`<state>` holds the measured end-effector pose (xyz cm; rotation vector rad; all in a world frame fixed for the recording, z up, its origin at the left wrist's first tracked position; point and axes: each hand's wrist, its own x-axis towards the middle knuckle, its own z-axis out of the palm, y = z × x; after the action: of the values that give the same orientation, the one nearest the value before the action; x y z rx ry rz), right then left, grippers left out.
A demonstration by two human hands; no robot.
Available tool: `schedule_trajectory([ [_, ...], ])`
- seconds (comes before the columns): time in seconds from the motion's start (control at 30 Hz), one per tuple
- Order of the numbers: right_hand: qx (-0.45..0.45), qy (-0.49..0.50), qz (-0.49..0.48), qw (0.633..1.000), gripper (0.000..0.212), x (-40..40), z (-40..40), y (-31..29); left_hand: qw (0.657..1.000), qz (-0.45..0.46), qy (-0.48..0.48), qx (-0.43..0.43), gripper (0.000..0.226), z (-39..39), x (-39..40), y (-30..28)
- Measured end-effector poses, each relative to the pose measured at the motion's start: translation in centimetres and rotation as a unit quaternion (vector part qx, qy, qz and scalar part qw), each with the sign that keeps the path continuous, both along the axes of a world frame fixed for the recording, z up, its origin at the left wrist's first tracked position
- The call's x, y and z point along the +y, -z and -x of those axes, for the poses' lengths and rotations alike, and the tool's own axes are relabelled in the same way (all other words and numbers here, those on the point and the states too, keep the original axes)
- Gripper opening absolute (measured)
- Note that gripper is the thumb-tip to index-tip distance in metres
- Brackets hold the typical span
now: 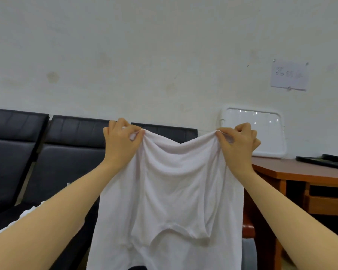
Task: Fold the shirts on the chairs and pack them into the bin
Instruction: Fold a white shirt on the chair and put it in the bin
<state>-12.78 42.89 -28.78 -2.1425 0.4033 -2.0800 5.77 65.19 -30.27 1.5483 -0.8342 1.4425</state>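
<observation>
Two hands hold one white shirt [170, 191] up in the air in front of me. My left hand [121, 143] pinches one top corner of the cloth and my right hand [236, 145] pinches the other, with the hands well apart. The shirt hangs down between my arms. Its neck hole is at the bottom, so I think I have it upside down, by the hem.

The top edge sags in the middle. To fold well, I should pull my hands a bit more apart so the edge goes straight. Then I can lay the shirt flat on something and fold the sides in. I must keep both pinches tight, or one corner will drop and the cloth will bunch up.

Behind the shirt is a row of black chairs [66, 152] against the wall. More white cloth [27, 217] lies on a chair seat at the lower left, partly hidden by my arm. It may be another shirt, but I cannot tell. At the right stands a brown desk [300, 172]. A white lid [261, 131] leans on the wall at the desk's back edge, and something flat and black [324, 160] lies near its right edge. A paper note [289, 75] is stuck on the wall above.

I cannot see the bin. The hanging shirt hides what is below.
</observation>
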Motion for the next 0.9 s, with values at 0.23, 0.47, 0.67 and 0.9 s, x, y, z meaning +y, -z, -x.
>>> schedule_trajectory([
  [0.23,0.087,0.024,0.003,0.996,0.012,-2.2,-1.1,2.9,0.991,-0.078,-0.057,0.090,0.017,-2.3,-0.8,3.3],
  [0.47,0.343,0.073,-0.078,0.933,0.023,-5.1,-5.8,13.8,0.929,-0.276,-0.094,0.228,0.027,-6.2,-2.9,15.7],
  [0.67,0.467,0.069,-0.139,0.871,0.023,-7.7,-10.2,23.3,0.869,-0.367,-0.113,0.311,0.026,-9.9,-4.1,25.0],
  [0.9,0.476,0.036,-0.237,0.846,0.020,-10.7,-14.0,29.2,0.818,-0.415,-0.027,0.398,0.022,-14.0,-5.3,30.1],
])
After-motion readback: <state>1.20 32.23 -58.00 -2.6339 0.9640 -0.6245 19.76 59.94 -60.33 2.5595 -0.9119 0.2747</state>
